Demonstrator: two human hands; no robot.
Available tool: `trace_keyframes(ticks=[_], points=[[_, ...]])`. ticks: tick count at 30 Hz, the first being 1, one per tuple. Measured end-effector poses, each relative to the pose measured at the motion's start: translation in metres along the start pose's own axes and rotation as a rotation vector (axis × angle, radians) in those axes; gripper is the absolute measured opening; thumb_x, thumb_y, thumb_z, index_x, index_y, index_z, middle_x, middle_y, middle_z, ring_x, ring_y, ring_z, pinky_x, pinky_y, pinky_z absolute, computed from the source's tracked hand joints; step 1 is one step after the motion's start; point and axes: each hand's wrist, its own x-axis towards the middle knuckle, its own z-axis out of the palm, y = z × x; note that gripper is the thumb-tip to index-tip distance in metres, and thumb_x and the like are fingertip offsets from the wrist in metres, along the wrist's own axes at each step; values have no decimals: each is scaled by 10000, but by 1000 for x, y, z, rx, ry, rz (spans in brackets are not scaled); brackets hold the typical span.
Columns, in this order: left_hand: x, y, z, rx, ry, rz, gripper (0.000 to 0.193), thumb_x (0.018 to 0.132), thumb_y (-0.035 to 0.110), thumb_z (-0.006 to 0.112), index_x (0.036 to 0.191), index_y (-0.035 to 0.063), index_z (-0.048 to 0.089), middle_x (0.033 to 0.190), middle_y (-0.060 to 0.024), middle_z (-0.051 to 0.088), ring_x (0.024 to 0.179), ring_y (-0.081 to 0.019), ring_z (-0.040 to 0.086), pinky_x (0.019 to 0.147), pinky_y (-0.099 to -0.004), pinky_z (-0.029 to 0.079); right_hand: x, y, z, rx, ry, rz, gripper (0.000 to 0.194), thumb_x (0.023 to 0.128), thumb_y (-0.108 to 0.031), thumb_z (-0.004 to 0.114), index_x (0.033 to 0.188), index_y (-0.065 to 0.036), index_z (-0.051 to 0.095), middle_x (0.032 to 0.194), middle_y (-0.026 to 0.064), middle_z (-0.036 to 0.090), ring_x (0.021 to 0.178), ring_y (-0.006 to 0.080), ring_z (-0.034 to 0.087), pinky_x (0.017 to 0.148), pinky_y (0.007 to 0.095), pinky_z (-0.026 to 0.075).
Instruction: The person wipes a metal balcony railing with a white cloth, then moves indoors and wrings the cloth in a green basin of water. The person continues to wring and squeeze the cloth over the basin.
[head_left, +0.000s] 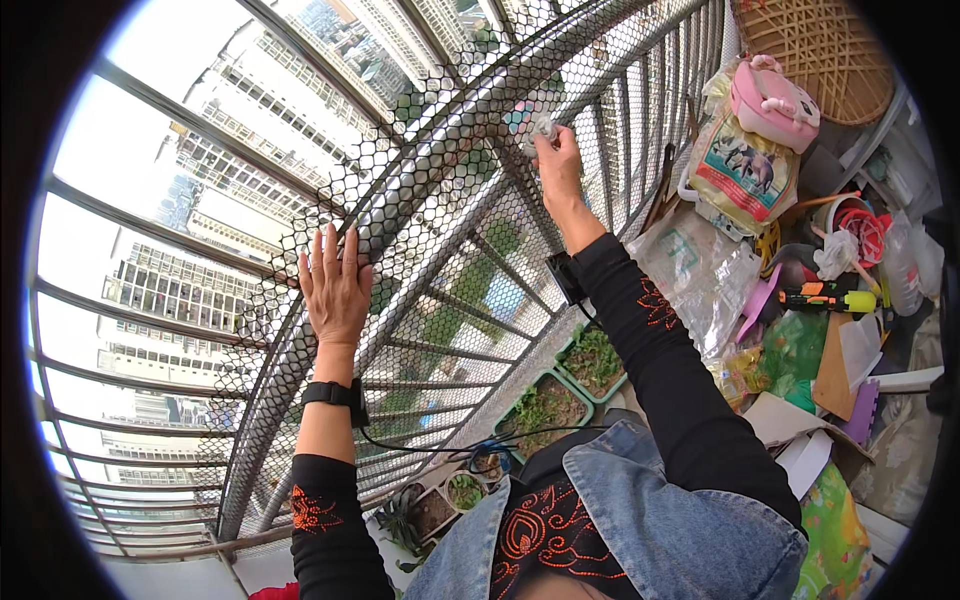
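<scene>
My left hand (335, 289) lies with its fingers spread on the metal balcony railing (300, 349), against black plastic mesh netting (420, 161) that covers the rail. Nothing is held in it. Up and to the right, my right hand (559, 166) pinches a crumpled whitish-grey cloth or tissue (543, 133) between thumb and fingers, close to the mesh and the rail. Whether the cloth touches the netting is hard to tell. Both wrists carry black bands or devices, and a black cable runs between them.
Vertical metal bars stand beyond the railing, with tall buildings outside. Green planters (544, 412) with small plants sit below the rail. To the right are piled a pink bag (772, 105), a woven bamboo tray (821, 56), a clear plastic bag (694, 262), a toy gun (825, 297) and cardboard.
</scene>
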Motion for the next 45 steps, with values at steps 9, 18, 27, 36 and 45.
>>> trace_keyframes(ticks=[9, 18, 27, 36, 45], points=[[-1, 5, -1, 20, -44, -41, 517, 900, 308, 450, 1388, 182, 339, 1446, -76, 295, 1353, -245, 243, 1111, -429, 167, -116, -22, 61, -168, -501, -496, 188, 783, -62, 633, 939, -57, 529, 895, 86, 453, 794, 217, 514, 689, 342, 450], [-1, 7, 2, 44, -3, -56, 523, 899, 305, 443, 1398, 198, 330, 1437, -74, 318, 1340, -247, 280, 1103, -426, 191, -53, 2, 29, -585, -473, -1211, 155, 773, -107, 623, 892, -123, 526, 978, 71, 476, 938, 238, 511, 796, 371, 445], [-2, 8, 2, 69, 4, -56, 495, 913, 321, 411, 1387, 194, 349, 1427, -76, 339, 1325, -248, 310, 1092, -421, 214, 59, 38, -48, -854, -124, -664, 286, 694, -65, 689, 901, -77, 493, 940, 115, 477, 866, 296, 534, 724, 395, 452], [-3, 7, 5, 93, 10, -53, 476, 914, 327, 399, 1367, 183, 384, 1415, -85, 357, 1314, -256, 329, 1088, -426, 220, 152, 67, -61, -112, 94, 130, 329, 739, -91, 614, 1019, 27, 486, 979, 141, 569, 811, 217, 565, 744, 334, 450], [-3, 7, 9, 78, 19, -60, 473, 910, 326, 402, 1362, 187, 387, 1416, -83, 357, 1313, -257, 330, 1090, -429, 215, 42, 64, -18, -453, -159, -29, 313, 789, -150, 581, 971, 25, 396, 899, 173, 479, 755, 303, 518, 663, 431, 418]])
